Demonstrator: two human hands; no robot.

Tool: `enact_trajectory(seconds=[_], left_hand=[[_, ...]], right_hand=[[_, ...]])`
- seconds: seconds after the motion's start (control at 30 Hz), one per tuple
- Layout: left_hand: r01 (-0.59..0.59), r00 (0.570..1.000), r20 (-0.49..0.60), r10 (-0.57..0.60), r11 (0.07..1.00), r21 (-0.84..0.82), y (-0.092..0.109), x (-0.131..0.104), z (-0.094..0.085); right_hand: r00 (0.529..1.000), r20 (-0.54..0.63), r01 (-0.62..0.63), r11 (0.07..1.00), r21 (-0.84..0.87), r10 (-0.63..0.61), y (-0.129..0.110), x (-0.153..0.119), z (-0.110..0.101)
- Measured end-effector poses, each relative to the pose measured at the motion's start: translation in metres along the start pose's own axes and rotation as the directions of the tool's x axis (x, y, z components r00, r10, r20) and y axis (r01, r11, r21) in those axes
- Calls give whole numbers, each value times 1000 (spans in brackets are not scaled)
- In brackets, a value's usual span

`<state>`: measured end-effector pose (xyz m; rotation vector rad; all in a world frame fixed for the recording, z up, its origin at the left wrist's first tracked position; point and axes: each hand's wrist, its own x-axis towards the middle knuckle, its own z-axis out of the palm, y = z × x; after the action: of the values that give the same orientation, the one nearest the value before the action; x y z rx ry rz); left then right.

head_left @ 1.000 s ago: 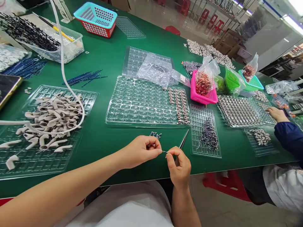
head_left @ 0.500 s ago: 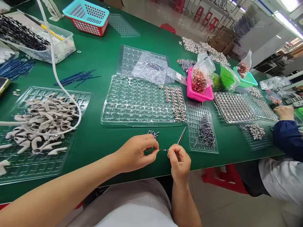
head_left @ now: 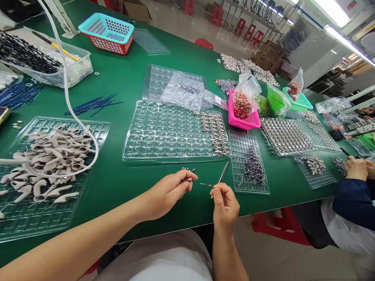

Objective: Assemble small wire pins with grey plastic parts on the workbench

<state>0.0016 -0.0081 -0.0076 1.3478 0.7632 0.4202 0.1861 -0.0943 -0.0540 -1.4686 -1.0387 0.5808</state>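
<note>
My right hand (head_left: pixel 225 203) pinches a thin component with fine wire leads (head_left: pixel 206 185) between thumb and forefinger, its free end pointing left. Facing it, a short gap away, my left hand (head_left: pixel 175 191) has thumb and fingertips pressed together; what lies between them, if anything, is too hidden to name. Just beyond the left fingertips sits a small pile of dark components (head_left: pixel 188 169). Pointed tweezers (head_left: pixel 224 172) show behind the right fingers, their lower end hidden. Ahead is a clear compartment tray (head_left: pixel 164 132) with small pale ring-like parts (head_left: pixel 216 130) at its right side.
Leftward, a tray holds grey curved shells (head_left: pixel 55 156), with a white cable (head_left: pixel 66 78) looping over it. A tray of wired components (head_left: pixel 254 168) and a pink basket (head_left: pixel 244 123) stand to the right. A co-worker's hands (head_left: pixel 359 168) are at far right.
My hands have drawn apart: the left fingers no longer touch the component's lead, and the right hand keeps hold of it. The view has tilted slightly upward.
</note>
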Motion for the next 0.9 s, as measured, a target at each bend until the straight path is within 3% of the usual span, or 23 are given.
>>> enact_trajectory(seconds=[0.2, 0.43, 0.9], left_hand=[[-5, 999, -43, -3, 983, -185, 0, 6, 12], [22, 988, -148, -44, 990, -142, -2, 8, 8], [37, 990, -130, -55, 991, -132, 0, 7, 7]], right_hand=[[999, -23, 46, 999, -20, -46, 0, -3, -1], [998, 33, 60, 998, 20, -60, -3, -2, -1], [996, 84, 22, 998, -66, -16, -2, -2, -3]])
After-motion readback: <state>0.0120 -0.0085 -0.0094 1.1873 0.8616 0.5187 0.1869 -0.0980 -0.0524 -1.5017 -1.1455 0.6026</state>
